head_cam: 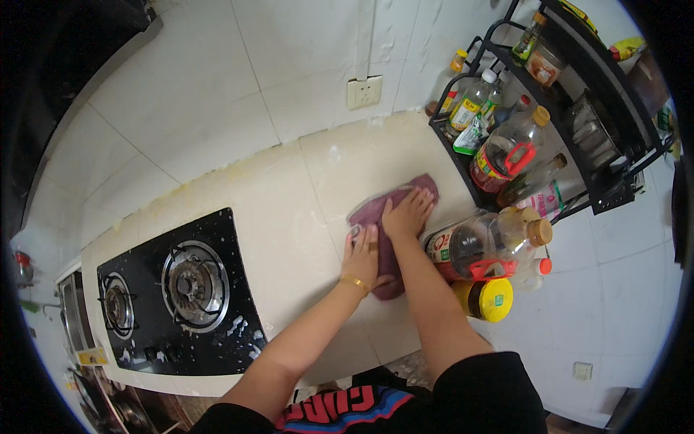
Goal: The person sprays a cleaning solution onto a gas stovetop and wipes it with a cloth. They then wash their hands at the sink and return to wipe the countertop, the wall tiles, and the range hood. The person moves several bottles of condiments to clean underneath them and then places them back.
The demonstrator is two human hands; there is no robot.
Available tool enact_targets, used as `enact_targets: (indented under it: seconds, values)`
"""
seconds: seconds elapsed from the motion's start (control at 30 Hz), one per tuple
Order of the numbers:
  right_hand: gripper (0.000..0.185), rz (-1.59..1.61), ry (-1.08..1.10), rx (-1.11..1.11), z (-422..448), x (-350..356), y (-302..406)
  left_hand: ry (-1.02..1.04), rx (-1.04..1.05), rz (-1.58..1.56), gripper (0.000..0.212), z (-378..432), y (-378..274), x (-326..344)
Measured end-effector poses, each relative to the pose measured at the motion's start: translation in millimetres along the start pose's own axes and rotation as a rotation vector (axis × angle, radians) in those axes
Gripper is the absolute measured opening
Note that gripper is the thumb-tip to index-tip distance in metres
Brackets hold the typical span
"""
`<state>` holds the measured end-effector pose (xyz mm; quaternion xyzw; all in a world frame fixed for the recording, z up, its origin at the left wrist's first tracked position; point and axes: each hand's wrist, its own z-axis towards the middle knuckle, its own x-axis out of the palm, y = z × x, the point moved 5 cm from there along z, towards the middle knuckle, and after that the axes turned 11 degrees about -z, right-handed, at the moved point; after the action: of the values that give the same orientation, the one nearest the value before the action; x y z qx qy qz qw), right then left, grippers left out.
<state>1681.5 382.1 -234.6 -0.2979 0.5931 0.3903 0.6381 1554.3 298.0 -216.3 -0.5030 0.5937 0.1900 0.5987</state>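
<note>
A damp-looking purple cloth [391,260] lies spread on the cream tiled countertop [282,217], its upper end folded or bunched. My left hand [360,260], with a gold bangle at the wrist and a ring on one finger, rests flat near the cloth's left edge. Farther up, my right hand [407,215] presses on the cloth with its fingers stretched out towards the top right end. Neither hand's fingers curl round the fabric. Just right of my right forearm stands a large plastic bottle [461,249] of dark liquid with a red handle.
A black gas stove [246,331] with two burners and white foam patches is at left. A black metal rack [463,168] of bottles and jars stands at right. Beside my right forearm is a yellow-lidded jar [496,300]. A wall socket [364,92] sits above the counter.
</note>
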Motion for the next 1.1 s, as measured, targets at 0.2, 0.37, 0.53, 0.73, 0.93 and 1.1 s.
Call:
enact_targets:
  seconds: [0.2,0.37,0.53,0.73,0.93,1.1]
  values:
    - [0.073,-0.011,0.002,-0.408,-64,18,53,0.075,-0.119,0.031,0.121,-47,17,1]
    - [0.066,0.155,0.083,-0.507,-85,-8,37,-0.056,-0.156,-0.129,0.13,-75,30,11]
    - [0.043,0.636,-0.025,-0.488,-123,-43,2,-0.135,-0.064,-0.129,0.134,-68,29,12]
    - [0.016,0.867,0.279,-0.022,-228,-74,-147,-0.374,0.059,-0.398,0.085,-48,0,-16]
    - [0.013,1.369,-0.066,0.779,-200,-37,-264,-0.284,0.015,-0.995,0.074,4,-53,20]
    - [0.019,1.072,-0.085,0.615,-167,-18,-289,-0.314,-0.213,-0.951,0.091,20,-73,36]
